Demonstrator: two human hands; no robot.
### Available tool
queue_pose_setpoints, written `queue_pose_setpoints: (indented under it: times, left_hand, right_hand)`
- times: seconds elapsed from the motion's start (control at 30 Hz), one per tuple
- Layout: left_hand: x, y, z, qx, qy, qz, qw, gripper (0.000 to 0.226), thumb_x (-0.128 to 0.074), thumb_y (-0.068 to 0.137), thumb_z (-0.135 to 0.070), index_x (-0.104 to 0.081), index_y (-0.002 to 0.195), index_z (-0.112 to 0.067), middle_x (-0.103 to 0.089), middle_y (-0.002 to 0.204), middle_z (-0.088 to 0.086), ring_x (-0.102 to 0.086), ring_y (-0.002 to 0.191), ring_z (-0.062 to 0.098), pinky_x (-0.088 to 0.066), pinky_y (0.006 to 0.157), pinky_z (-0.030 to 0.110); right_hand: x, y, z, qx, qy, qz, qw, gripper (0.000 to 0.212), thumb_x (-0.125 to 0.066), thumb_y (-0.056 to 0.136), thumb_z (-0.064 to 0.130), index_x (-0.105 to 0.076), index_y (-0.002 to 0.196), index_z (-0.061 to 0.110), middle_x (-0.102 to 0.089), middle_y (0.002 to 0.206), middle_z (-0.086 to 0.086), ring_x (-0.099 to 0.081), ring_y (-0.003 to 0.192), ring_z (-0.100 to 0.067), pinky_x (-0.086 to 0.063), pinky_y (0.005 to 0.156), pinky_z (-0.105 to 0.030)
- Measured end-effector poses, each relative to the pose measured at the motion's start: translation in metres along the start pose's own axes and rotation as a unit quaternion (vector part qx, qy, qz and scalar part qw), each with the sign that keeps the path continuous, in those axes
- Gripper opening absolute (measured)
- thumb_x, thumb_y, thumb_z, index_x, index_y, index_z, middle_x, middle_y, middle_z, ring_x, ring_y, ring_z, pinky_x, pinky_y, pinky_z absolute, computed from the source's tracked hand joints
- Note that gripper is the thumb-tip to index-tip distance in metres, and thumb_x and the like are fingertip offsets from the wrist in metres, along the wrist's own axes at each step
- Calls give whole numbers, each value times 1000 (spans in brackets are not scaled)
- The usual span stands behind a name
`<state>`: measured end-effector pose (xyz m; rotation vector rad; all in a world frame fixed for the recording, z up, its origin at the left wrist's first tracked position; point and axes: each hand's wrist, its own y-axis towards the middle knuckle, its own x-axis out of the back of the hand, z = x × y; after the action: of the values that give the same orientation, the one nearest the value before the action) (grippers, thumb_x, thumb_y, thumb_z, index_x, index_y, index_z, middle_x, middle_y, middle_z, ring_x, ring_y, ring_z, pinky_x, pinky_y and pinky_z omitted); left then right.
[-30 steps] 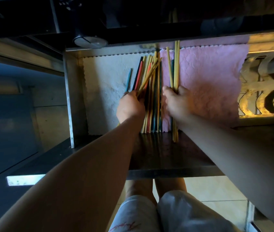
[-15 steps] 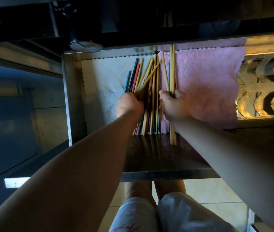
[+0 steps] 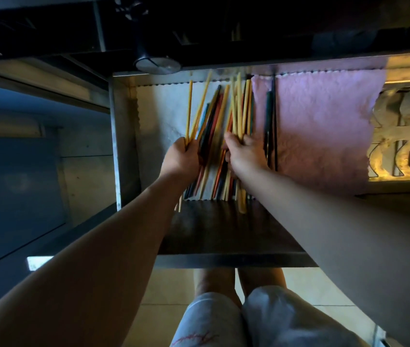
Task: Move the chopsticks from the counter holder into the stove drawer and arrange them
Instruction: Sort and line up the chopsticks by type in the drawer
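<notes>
Both arms reach into the open drawer (image 3: 121,136). The left hand (image 3: 180,156) grips two yellow chopsticks (image 3: 194,113), newly fanned leftward; the right hand (image 3: 245,152) clutches the mixed bundle (image 3: 236,108). Dark sticks (image 3: 269,126) now lie on the pink cloth (image 3: 324,126).

- Both bare forearms are reaching forward from the lower corners of the view, and they are coming close together at the hands.
- The left hand (image 3: 180,159) is showing its back to the camera, with the fingers curled into a closed grip on two yellow chopsticks (image 3: 194,113) that are pointing away from the body.
- The right hand (image 3: 245,154) is sitting just beside the left one, also with the back up, and its fingers are bending down into the chopstick pile (image 3: 226,136), pinching a few sticks.
- Two bare knees and light shorts are showing at the bottom of the view.
</notes>
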<state>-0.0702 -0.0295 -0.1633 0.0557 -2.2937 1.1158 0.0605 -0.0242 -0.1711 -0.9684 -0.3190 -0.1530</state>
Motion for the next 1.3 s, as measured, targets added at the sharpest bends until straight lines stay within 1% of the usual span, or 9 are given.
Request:
queue_pose_setpoints:
  times: [0.1, 0.2, 0.3, 0.57, 0.8, 0.97, 1.1, 1.17, 1.3]
  left_hand:
    - [8, 0, 6, 7, -44, 4, 999, 21, -44, 96, -30, -57, 87, -16, -65, 77, 11, -64, 68, 32, -56, 68, 45]
    - [13, 0, 10, 5, -52, -11, 999, 17, -45, 96, -29, -58, 86, -22, -62, 69, 1, -53, 49, 13, -45, 50, 28]
    - [14, 0, 12, 13, -65, -21, 998, 18, -45, 95, -30, -60, 90, -21, -63, 70, 0, -47, 45, 8, -37, 47, 22]
    - [17, 1, 15, 47, -137, 14, 989, 19, -52, 96, -24, -63, 101, -9, -63, 78, 7, -55, 60, 20, -45, 57, 33]
    - [30, -3, 13, 94, -266, 89, 955, 21, -48, 96, -3, -64, 109, -8, -60, 78, 5, -58, 62, 17, -48, 47, 19]
    - [29, -2, 13, 85, -205, 71, 972, 12, -50, 93, -11, -61, 97, -14, -59, 77, 2, -45, 48, 11, -39, 45, 24]
    - [18, -4, 6, 72, -155, 44, 984, 18, -62, 85, -31, -60, 74, -18, -52, 50, -9, -44, 42, 10, -38, 48, 24]
    - [8, -6, 0, 64, -135, 32, 988, 25, -66, 82, -35, -65, 72, -13, -55, 48, -8, -50, 45, 13, -43, 51, 25]
    - [-14, -8, -13, 62, -90, 29, 994, 21, -70, 79, -33, -65, 72, -14, -58, 56, -3, -56, 54, 18, -41, 49, 23]
  right_hand:
    - [-12, 7, 0, -30, -48, -49, 997, 51, -64, 83, 44, -59, 120, 9, -63, 118, -14, -60, 108, -33, -43, 85, -28]
    - [-17, 7, 5, -21, -107, -95, 989, 40, -64, 83, 40, -66, 111, 11, -62, 118, -10, -56, 114, -30, -38, 79, -22]
    - [-24, 6, 9, -9, -150, -126, 981, 32, -65, 83, 37, -68, 100, 10, -60, 107, -6, -53, 118, -28, -38, 79, -20]
    - [-47, 6, 14, -20, -139, -129, 982, 33, -70, 81, 33, -64, 97, 5, -69, 105, -13, -65, 98, -28, -38, 69, -22]
    - [-47, 1, 22, -39, -120, -129, 984, 30, -68, 79, 28, -66, 98, 5, -63, 84, -7, -62, 80, -21, -39, 64, -22]
    - [-34, -7, 27, -26, -95, -104, 990, 16, -54, 84, 32, -62, 82, 19, -50, 61, 6, -47, 57, -18, -27, 45, -17]
    - [-16, -12, 20, -11, -43, -83, 996, 28, -52, 80, 35, -48, 61, 14, -52, 63, -2, -52, 63, -27, -44, 62, -31]
    - [-8, -15, 14, -9, -22, -63, 998, 29, -56, 75, 43, -52, 66, 16, -54, 68, -7, -54, 66, -26, -45, 63, -37]
    - [10, -15, 6, -10, 93, -42, 995, 30, -61, 83, 35, -47, 61, 20, -41, 40, 6, -43, 31, -15, -35, 38, -21]
